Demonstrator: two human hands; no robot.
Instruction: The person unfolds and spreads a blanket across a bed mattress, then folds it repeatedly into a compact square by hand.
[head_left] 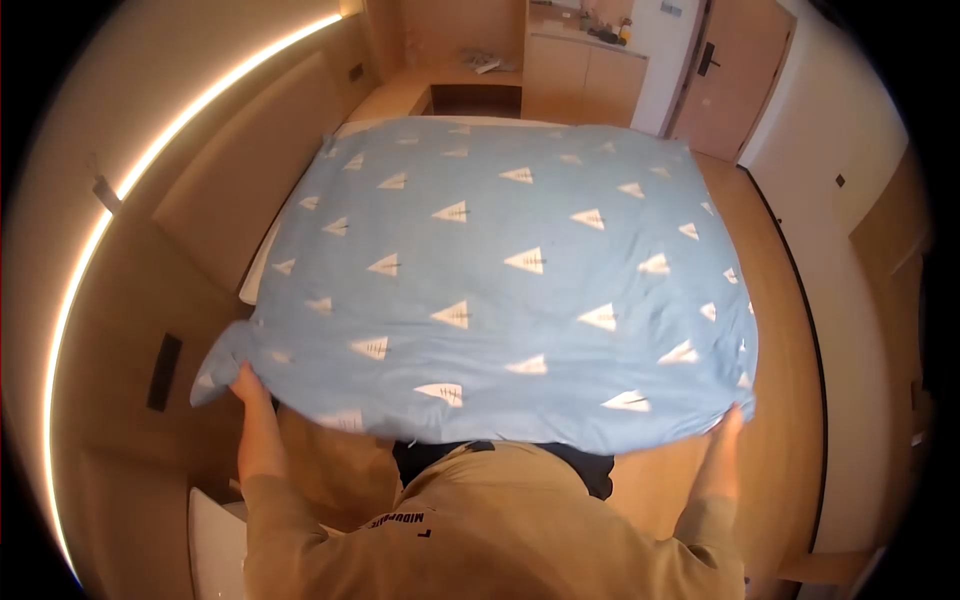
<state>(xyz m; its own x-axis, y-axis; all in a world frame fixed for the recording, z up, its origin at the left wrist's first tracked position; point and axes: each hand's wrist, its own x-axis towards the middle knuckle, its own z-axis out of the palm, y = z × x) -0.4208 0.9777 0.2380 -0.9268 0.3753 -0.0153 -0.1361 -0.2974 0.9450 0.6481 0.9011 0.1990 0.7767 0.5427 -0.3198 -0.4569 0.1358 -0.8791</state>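
1. Here we are above the bed, and the blue blanket (500, 290) spreads across nearly the whole of it, pale triangular tree shapes dotted all over, the near edge drawn up in front of the person's body.
2. On the left side, the left hand (243, 382) has the near edge pinched between its fingers, close to the corner, and a loose flap of cloth sticks out beyond it towards the wall.
3. Over on the right, the right hand (734, 415) is closed on the opposite near corner, the cloth bunched up at the fingers; part of the grip is tucked out of sight in the folds.
4. Both arms reach forward and wide apart, and the edge between the hands sags in a shallow curve in front of the brown shirt (490, 530).
5. Look at the surface: fairly smooth in the middle and at the far end, rippling into creases along the near side and near the right corner.
6. A pale strip of the mattress (252, 285) peeks out on the left, beside the padded headboard (255, 165).
7. Wooden floor (775, 400) runs along the right side, and the closed door (730, 80) stands beyond the far right corner.
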